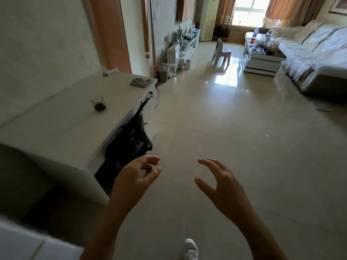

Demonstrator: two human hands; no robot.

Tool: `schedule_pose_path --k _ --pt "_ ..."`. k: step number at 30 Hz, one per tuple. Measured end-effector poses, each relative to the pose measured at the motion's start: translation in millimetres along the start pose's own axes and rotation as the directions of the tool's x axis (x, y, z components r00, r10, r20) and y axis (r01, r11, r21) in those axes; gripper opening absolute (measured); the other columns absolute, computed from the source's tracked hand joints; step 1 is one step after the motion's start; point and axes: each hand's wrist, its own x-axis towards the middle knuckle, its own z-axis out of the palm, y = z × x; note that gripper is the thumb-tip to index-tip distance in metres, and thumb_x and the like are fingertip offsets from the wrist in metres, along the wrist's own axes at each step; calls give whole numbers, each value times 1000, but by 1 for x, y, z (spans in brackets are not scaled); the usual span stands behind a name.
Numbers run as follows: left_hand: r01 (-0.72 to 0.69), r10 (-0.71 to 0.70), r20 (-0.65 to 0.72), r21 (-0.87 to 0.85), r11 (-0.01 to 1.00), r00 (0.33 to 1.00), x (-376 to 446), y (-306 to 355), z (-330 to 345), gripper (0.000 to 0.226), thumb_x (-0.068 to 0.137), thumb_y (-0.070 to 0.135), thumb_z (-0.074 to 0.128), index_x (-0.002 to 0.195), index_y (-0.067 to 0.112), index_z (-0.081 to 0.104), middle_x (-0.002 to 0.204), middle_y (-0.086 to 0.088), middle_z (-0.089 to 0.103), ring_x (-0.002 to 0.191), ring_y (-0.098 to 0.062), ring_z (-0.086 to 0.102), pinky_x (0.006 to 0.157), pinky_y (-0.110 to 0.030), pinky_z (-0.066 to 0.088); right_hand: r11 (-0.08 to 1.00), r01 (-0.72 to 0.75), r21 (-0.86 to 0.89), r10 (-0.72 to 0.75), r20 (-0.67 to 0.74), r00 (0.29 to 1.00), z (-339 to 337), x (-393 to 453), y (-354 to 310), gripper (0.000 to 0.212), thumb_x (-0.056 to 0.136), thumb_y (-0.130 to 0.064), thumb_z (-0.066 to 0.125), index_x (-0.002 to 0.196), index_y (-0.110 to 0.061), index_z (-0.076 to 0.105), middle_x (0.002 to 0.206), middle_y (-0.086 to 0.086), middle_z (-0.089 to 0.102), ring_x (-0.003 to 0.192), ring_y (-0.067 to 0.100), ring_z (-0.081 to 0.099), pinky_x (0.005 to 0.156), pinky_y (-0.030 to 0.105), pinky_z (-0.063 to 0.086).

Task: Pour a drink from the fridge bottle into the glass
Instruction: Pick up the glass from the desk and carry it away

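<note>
A small clear glass [98, 103] with a little dark red drink in its bottom stands on the white cabinet top [62, 128] at the left. No bottle is in view. My left hand [136, 174] hovers over the floor beside the cabinet's near corner, fingers apart and holding nothing. Level with it and a short way to its right is my right hand [219, 182], fingers spread and curled, also holding nothing. Both hands are well below and in front of the glass.
A black bag [131, 139] hangs off the cabinet's front edge. A grey cloth [139, 82] and a small tube [109, 72] lie at the cabinet's far end. Glossy tiled floor [216, 119] stretches ahead to a small white chair [221, 52], a coffee table [262, 61] and a sofa [315, 59].
</note>
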Motion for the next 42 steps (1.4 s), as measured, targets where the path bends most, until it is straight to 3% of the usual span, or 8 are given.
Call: schedule_pose_path --k 11,16,19,25,29,32,35,42 --pt "253 -239 -246 26 967 940 153 -31 -8 21 84 42 63 105 40 61 103 26 63 101 3 58 76 -5 40 956 290 52 -294 167 941 -5 249 22 48 84 -46 57 129 -33 46 132 -12 50 115 9 49 92 31 45" --pt "346 -330 -365 -25 938 870 205 -83 -32 25 79 47 61 103 40 62 100 25 65 98 5 58 86 -25 50 928 363 83 -372 285 884 37 348 14 51 83 -53 51 131 -38 41 135 -19 45 121 4 45 98 31 43" --pt "390 -369 -390 -27 920 844 243 -117 -49 20 84 34 67 103 39 62 100 23 66 96 3 60 86 -31 52 914 399 78 -402 315 860 60 407 2 49 85 -50 53 131 -40 40 136 -20 43 122 2 43 100 31 43" --pt "448 -399 -425 17 894 812 314 -157 -82 20 85 34 64 102 42 59 102 26 64 97 7 58 76 -6 39 906 392 159 -422 397 815 91 492 -16 49 85 -49 55 130 -46 37 132 -33 37 119 -8 37 96 19 34" --pt "514 -456 -473 -8 858 754 345 -178 -99 20 85 34 64 102 42 59 103 29 62 100 7 56 78 -7 36 903 367 223 -429 443 787 123 540 -25 49 84 -46 58 127 -49 35 127 -37 34 118 -7 39 90 14 31" --pt "569 -501 -549 -56 820 668 366 -199 -110 18 84 37 64 101 42 60 102 29 62 100 6 56 80 -10 37 875 416 246 -481 527 701 157 591 -41 49 85 -46 57 129 -46 35 128 -33 35 120 -5 39 88 11 33" --pt "601 -526 -632 -117 790 569 387 -221 -118 28 80 54 54 103 40 61 102 30 62 101 5 57 79 -12 38 819 497 288 -561 589 582 197 650 -70 48 87 -46 54 130 -45 36 129 -30 35 120 -5 34 100 22 35" --pt "655 -611 -741 -320 685 277 458 -253 -117 39 75 59 47 105 39 61 103 27 64 101 1 57 78 -14 42 571 699 431 -739 641 208 278 770 -136 49 87 -44 56 133 -36 39 135 -19 41 121 1 40 99 24 36"
